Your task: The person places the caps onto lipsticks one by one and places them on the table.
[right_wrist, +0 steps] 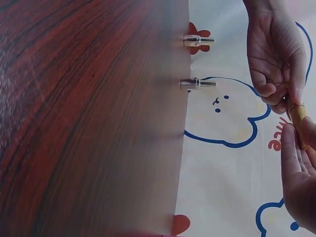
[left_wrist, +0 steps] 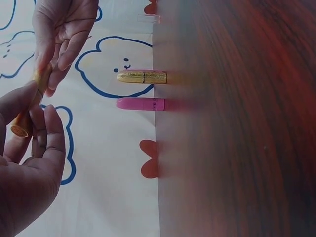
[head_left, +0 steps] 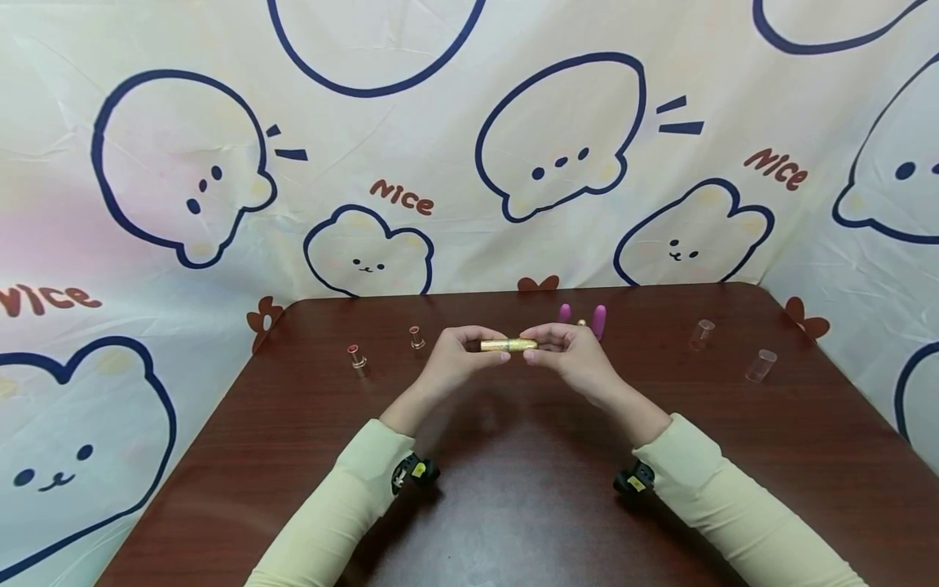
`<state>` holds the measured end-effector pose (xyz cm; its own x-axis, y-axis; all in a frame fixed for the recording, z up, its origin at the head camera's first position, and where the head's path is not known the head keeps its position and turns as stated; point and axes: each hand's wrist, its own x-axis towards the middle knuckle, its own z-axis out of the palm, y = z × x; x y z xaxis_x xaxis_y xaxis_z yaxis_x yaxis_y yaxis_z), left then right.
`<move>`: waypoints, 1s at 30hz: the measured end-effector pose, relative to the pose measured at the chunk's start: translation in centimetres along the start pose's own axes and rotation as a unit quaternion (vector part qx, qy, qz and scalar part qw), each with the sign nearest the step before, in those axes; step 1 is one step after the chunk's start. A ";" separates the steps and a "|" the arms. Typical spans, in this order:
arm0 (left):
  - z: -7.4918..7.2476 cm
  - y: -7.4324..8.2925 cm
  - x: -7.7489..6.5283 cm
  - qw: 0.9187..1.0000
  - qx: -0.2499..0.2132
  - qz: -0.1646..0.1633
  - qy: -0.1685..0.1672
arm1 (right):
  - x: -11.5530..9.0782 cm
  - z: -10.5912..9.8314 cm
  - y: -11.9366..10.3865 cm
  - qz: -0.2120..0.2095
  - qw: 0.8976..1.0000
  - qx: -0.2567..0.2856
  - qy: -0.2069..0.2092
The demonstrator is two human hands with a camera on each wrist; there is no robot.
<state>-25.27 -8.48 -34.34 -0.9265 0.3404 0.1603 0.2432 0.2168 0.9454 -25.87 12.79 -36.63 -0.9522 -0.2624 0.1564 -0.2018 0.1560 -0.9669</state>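
Gold lipstick mid-frame, one end pinched by left hand, other by right hand; looks closed. Uncapped tubes at left, clear caps at right: two apparently opened. Pink lipsticks, right of centre, seemingly unopened.

A reddish-brown, wood-grained table carries two small metallic tubes with reddish tops, upright at the far left. Toward the far edge stand two pink tubes and, probably between them, a gold tube, mostly hidden in the head view; two clear cylinders stand at far right.
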 end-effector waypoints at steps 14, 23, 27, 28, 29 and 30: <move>0.1 -3.5 1.5 1.000 -0.010 0.003 0.011 | 0.2 0.2 0.2 0.004 1.000 0.002 0.001; -0.1 -4.2 1.4 1.000 -0.021 0.011 0.003 | 0.6 0.3 0.2 -0.007 1.000 -0.004 -0.007; -0.6 -4.5 1.2 1.000 -0.018 0.005 0.022 | 0.8 -0.1 0.1 -0.012 1.000 -0.021 0.005; -0.7 -4.7 1.2 0.999 -0.016 0.002 0.028 | 0.9 -0.2 0.1 -0.010 1.000 -0.025 0.010; -0.9 -4.8 1.1 0.999 -0.014 -0.001 0.033 | 1.0 -0.3 0.0 -0.008 0.999 -0.033 0.016; -1.1 -4.9 1.1 0.999 -0.012 -0.005 0.038 | 1.0 -0.4 0.0 -0.006 0.999 -0.041 0.023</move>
<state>-27.82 -10.21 -38.49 -0.9478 0.2685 0.1717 0.2286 0.1975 0.9533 -26.96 12.93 -36.37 -0.9589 -0.2204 0.1789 -0.2296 0.2313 -0.9454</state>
